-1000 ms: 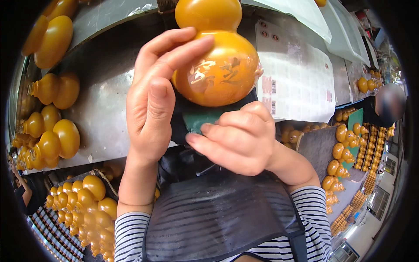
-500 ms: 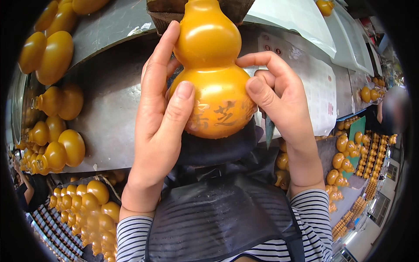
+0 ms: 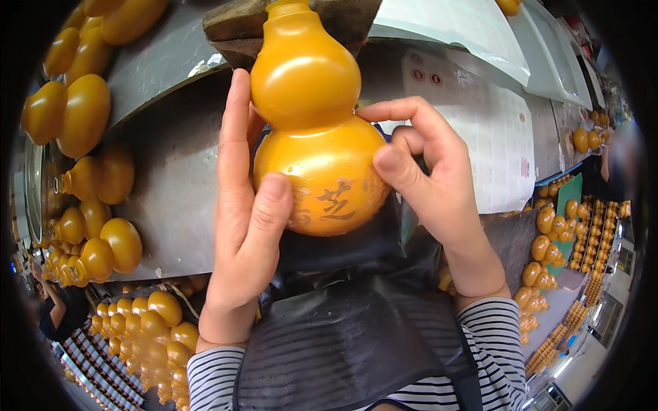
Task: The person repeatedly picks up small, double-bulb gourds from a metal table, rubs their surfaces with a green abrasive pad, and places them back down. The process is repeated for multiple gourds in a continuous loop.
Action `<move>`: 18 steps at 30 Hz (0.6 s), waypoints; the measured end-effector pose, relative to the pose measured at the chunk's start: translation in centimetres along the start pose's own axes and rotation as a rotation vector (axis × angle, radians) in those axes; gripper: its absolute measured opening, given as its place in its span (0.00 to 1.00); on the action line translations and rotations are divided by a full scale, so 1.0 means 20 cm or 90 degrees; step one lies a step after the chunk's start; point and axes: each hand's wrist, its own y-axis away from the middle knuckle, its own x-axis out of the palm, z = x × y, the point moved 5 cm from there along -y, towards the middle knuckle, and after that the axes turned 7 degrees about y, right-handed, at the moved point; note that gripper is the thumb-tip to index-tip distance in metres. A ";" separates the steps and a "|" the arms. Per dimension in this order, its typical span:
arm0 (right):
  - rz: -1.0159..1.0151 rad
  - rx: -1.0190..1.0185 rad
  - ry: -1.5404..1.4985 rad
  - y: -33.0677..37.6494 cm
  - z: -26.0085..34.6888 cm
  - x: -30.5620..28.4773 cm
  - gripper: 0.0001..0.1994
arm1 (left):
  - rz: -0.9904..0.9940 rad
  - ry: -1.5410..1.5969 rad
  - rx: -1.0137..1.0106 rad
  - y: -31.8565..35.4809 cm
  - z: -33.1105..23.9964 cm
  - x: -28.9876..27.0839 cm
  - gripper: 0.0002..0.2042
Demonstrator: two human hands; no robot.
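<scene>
A glossy yellow-orange gourd-shaped bottle (image 3: 308,154) stands between my hands over my lap, its narrow neck pointing away from me. Dark brush-like characters show on its lower bulb, on a patch that looks like a clear film or label. My left hand (image 3: 247,198) is wrapped along the bottle's left side, thumb on the lower bulb. My right hand (image 3: 428,168) holds the right side, with the index fingertip at the waist and the thumb at the lower bulb. The other right fingers are curled. Below the right hand a greenish pointed shape is mostly hidden.
A wooden block (image 3: 233,31) sits behind the bottle on the grey worktop (image 3: 168,178). Printed sheets (image 3: 473,130) lie to the right, with a white tray (image 3: 548,61) beyond. Similar gourd bottles (image 3: 103,250) crowd the left, and more stand in rows on both sides. Other people are at the edges.
The bottle has shifted slightly left and toward me in the picture, with both hands following. The pointed greenish shape beneath my right hand shows less than before.
</scene>
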 end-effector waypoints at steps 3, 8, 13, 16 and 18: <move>0.043 0.016 -0.003 0.00 -0.02 0.00 0.24 | 0.134 -0.075 0.116 0.03 0.09 -0.06 0.41; 0.044 0.029 0.025 -0.01 -0.02 -0.02 0.21 | 0.217 -0.146 0.222 0.00 0.07 -0.07 0.43; -0.028 0.145 -0.305 -0.05 -0.15 -0.13 0.17 | 0.171 -0.213 0.214 -0.04 0.04 -0.03 0.36; -0.140 -0.095 -0.123 0.13 0.01 -0.11 0.18 | 0.207 -0.141 0.218 -0.03 0.04 -0.05 0.33; -0.028 -0.307 0.156 0.21 0.16 -0.03 0.19 | 0.248 -0.141 0.231 0.00 0.04 -0.05 0.34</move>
